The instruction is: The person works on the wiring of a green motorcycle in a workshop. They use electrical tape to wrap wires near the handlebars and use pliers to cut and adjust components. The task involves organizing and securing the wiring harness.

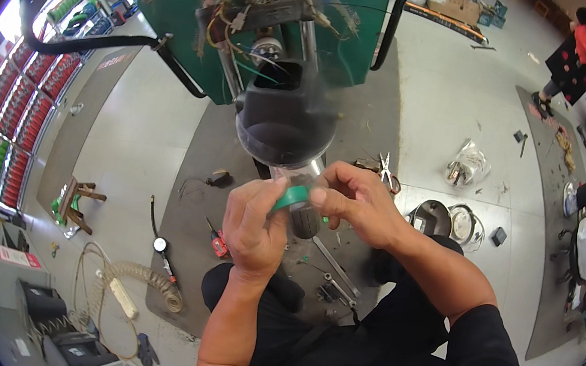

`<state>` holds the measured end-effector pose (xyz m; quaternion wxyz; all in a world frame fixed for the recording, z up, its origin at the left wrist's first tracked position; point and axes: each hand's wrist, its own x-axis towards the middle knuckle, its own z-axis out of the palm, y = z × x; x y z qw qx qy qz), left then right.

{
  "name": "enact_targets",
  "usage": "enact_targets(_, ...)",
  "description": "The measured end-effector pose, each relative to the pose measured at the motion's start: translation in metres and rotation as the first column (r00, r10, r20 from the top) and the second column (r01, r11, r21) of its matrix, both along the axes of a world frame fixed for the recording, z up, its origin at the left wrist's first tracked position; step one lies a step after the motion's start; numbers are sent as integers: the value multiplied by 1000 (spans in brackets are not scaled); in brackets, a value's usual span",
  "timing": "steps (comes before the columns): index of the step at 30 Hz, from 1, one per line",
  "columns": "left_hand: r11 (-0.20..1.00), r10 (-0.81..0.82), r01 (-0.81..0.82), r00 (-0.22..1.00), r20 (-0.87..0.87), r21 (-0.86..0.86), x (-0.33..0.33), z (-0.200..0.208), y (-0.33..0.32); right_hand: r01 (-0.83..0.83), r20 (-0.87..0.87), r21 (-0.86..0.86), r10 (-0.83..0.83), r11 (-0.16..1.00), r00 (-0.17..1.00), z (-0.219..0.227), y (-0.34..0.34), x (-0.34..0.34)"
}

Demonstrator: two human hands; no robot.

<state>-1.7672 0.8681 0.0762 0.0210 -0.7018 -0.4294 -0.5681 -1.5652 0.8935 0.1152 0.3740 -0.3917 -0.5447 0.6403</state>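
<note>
My left hand (pixel 254 226) is closed around a roll of green tape (pixel 291 199), held in front of me at the middle of the view. The thumb and forefinger of my right hand (pixel 365 207) pinch at the roll's right edge; a loose tape end cannot be made out. Just beyond my hands is a black rounded housing (pixel 283 121), slightly blurred, on the front of a green-panelled vehicle (pixel 356 37). Bare wires and connectors (pixel 241 20) hang above that housing. Beneath the tape, a dark tyre (pixel 304 224) partly shows.
Scissors (pixel 386 171), a red-handled screwdriver (pixel 217 240) and a long wrench (pixel 330 261) lie on the dark mat. A round metal shell (pixel 430 219) and a plastic bag (pixel 468 165) lie to the right. Leftward are a pressure gauge (pixel 160 244) and a small stool (pixel 78 200). Two people are at right.
</note>
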Motion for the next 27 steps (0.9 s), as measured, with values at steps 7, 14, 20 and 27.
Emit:
enact_targets(7, 1000, -27, 26, 997, -69, -15, 2, -17, 23, -109, -122, -81, 98, 991, 988, -18, 41, 11)
enact_targets(14, 527, -155, 794, 440, 884, -303, -4, -18, 13, -261, -304, -232, 185, 937, 935, -28, 61, -2)
enact_targets(20, 285, 15, 879, 395, 919, -383, -15, -2, 12, -319, -305, -214, 247, 923, 920, -32, 61, 2)
enact_targets(27, 223, 48, 950, 215, 975, -220, -23, -7, 6, -340, -460, -426, 123, 838, 879, -40, 60, 15)
